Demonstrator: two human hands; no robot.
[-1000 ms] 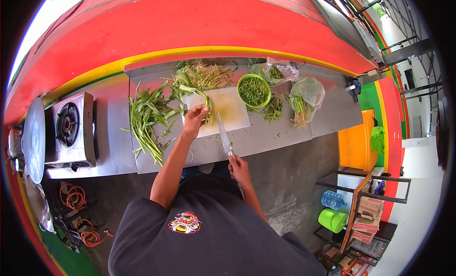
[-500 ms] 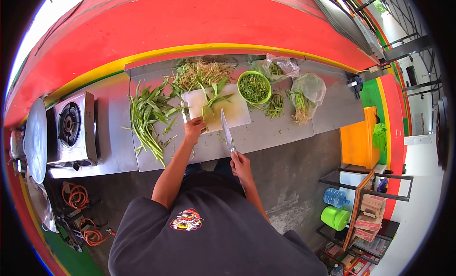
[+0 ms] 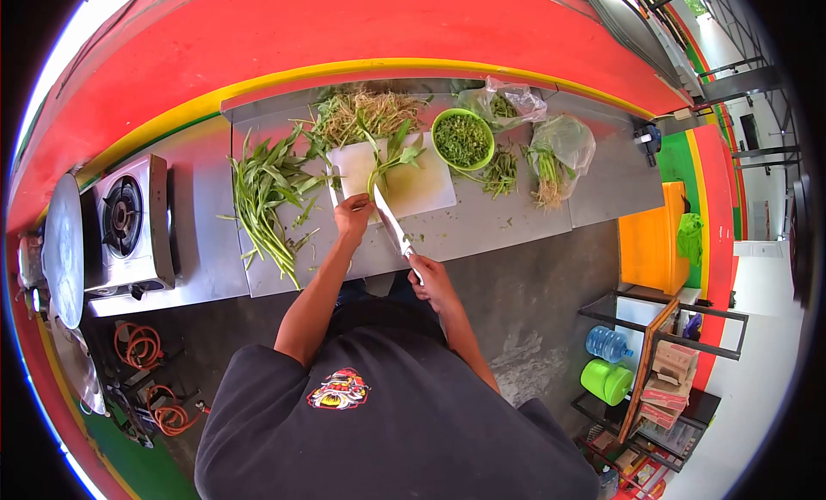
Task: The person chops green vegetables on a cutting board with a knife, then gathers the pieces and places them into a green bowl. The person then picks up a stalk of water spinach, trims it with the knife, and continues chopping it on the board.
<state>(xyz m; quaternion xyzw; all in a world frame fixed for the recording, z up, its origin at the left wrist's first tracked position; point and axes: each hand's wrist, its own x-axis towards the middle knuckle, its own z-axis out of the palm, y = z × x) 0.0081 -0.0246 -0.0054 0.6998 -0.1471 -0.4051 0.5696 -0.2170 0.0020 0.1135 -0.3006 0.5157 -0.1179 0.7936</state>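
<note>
My left hand (image 3: 354, 216) is closed around the stem end of a leafy green stalk (image 3: 397, 159), which looks like water spinach, at the near left of the white cutting board (image 3: 434, 190). The stalk's leaves spread over the board. In my right hand (image 3: 434, 285) a kitchen knife (image 3: 392, 222) is gripped by its handle. Its blade points away from me, and its tip lies against the stalk just beside my left fingers. Left of the board rests a heap of long leafy stalks (image 3: 267, 194); behind it is a pile of rooty trimmings (image 3: 370, 117).
Right of the board stands a green bowl (image 3: 491, 149) of chopped greens, with loose leaves (image 3: 500, 173) beside it. Two clear plastic bags hold greens, one bag (image 3: 572, 143) farther right. A gas stove (image 3: 155, 225) sits at left. A red wall (image 3: 387, 27) runs behind the steel table (image 3: 516, 229).
The knife has swung left, bringing its blade from the board's middle to the stalk by my left hand. My right hand has shifted slightly left. My left hand keeps its hold.
</note>
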